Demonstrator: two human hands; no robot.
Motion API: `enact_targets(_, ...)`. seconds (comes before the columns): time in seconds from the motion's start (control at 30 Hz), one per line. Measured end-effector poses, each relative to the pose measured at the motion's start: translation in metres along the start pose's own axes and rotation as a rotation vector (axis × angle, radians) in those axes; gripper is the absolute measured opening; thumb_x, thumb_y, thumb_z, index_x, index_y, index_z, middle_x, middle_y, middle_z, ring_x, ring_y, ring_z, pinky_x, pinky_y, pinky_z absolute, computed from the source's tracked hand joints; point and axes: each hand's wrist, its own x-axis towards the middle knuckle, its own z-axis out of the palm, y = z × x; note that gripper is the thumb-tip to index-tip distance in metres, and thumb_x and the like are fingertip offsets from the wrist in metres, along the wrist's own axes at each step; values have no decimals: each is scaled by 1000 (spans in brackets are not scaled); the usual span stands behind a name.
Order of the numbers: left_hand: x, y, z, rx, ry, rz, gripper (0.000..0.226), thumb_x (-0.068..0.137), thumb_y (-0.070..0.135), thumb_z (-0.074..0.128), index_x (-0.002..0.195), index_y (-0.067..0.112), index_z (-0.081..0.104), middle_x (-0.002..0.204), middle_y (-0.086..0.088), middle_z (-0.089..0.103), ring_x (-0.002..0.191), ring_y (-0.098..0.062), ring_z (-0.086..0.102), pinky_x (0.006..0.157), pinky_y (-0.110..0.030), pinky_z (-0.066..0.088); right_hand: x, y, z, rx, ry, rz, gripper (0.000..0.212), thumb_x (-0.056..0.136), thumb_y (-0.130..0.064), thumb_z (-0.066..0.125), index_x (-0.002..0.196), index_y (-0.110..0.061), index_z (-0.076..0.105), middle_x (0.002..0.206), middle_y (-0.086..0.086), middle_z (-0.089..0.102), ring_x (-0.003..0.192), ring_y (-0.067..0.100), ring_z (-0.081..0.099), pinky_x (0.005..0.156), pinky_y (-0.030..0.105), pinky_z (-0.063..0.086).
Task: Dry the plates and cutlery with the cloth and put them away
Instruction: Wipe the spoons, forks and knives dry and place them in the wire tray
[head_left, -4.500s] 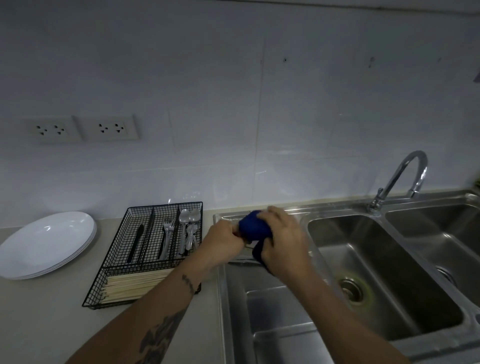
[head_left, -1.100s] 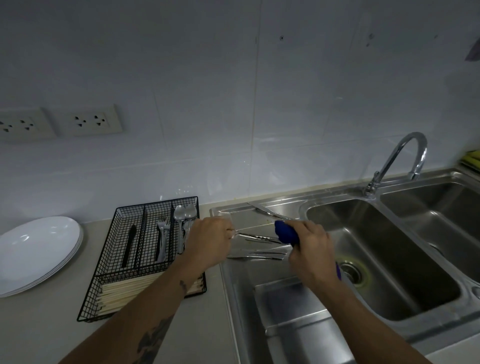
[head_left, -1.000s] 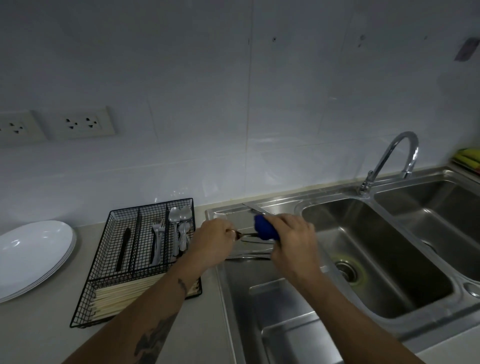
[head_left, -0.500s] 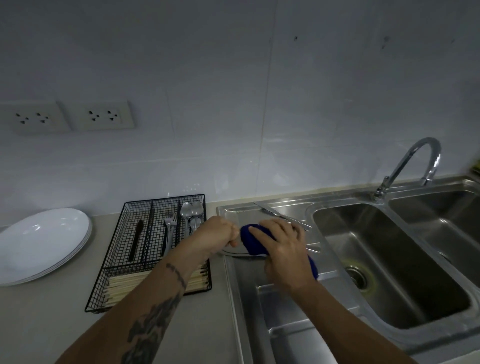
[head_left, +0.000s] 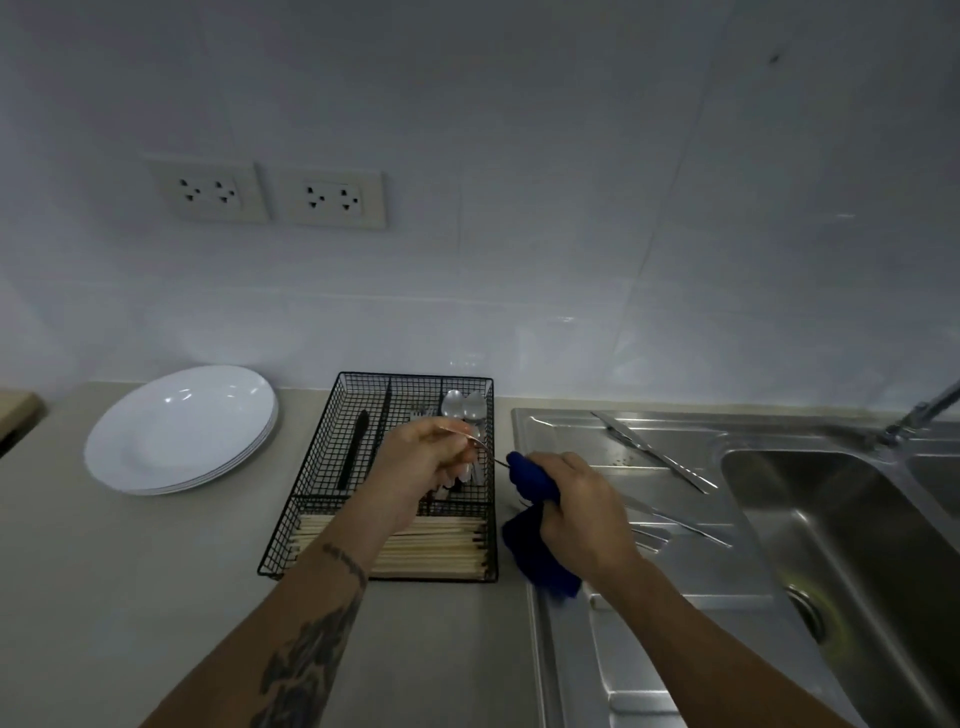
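A kitchen counter (head_left: 156, 571) was viewed from above, with a steel sink drainboard (head_left: 675, 571) on the right side. The left hand (head_left: 415, 467) was closed around the handle end of a thin piece of cutlery (head_left: 491, 454), probably a spoon or fork, though its head could not be made out. It was held above the right-hand compartment of a black wire cutlery tray (head_left: 322, 467). The other end of the piece was wrapped in a dark blue cloth (head_left: 530, 483), which was gripped tightly by the right hand (head_left: 582, 514) just beside the tray, at the drainboard's edge. The loose tail of the cloth hung below that hand.

As for progress, a stack of white plates (head_left: 182, 431) was seen resting on the counter to the left of the tray, so the plates appeared to be finished. In the tray, spoons (head_left: 462, 405), forks (head_left: 423, 413) and a dark-handled knife (head_left: 353, 452) were already sorted into the rear compartments, and wooden chopsticks (head_left: 415, 545) filled the front one.

Some work seemed to be left. One table knife (head_left: 649, 452) lay on the rear of the drainboard, and a few more pieces (head_left: 670, 525) were partly hidden behind the right hand. The held piece was judged nearly dry and ready for the tray.
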Motion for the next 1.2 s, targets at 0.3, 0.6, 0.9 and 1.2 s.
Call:
enact_targets(0.3, 88, 23, -55, 132, 291, 97, 18, 100, 8, 49, 89, 11, 63, 88, -8, 70, 76, -19, 66, 76, -34, 57, 25, 27, 11, 192, -123, 154, 56, 81, 8, 58, 123, -28, 63, 107, -4, 62, 93, 14, 57, 74, 12, 40)
enact_targets(0.6, 154, 15, -71, 628, 247, 65, 22, 90, 16, 56, 83, -2, 67, 78, -21, 68, 68, -24, 61, 74, -41, 58, 39, 63, 8, 305, -117, 265, 52, 83, 9, 57, 113, -32, 66, 100, -9, 68, 89, 3, 60, 67, 6, 42)
enact_targets(0.9, 137, -1, -36, 1105, 251, 148, 31, 85, 13, 60, 115, 8, 67, 111, -8, 69, 97, -22, 62, 87, -30, 50, 24, 85, -11, 409, -75, 339, 54, 82, 11, 56, 107, -36, 66, 94, -15, 69, 83, -2, 61, 64, 8, 43)
enact_targets(1.2, 124, -22, 114, 1082, -140, 419, 23, 90, 15, 53, 100, 21, 72, 106, 2, 71, 98, -16, 64, 84, -26, 49, -8, 123, -60, 351, 39, 389, 61, 73, 15, 55, 116, -27, 67, 104, -10, 67, 92, 5, 61, 69, 3, 40)
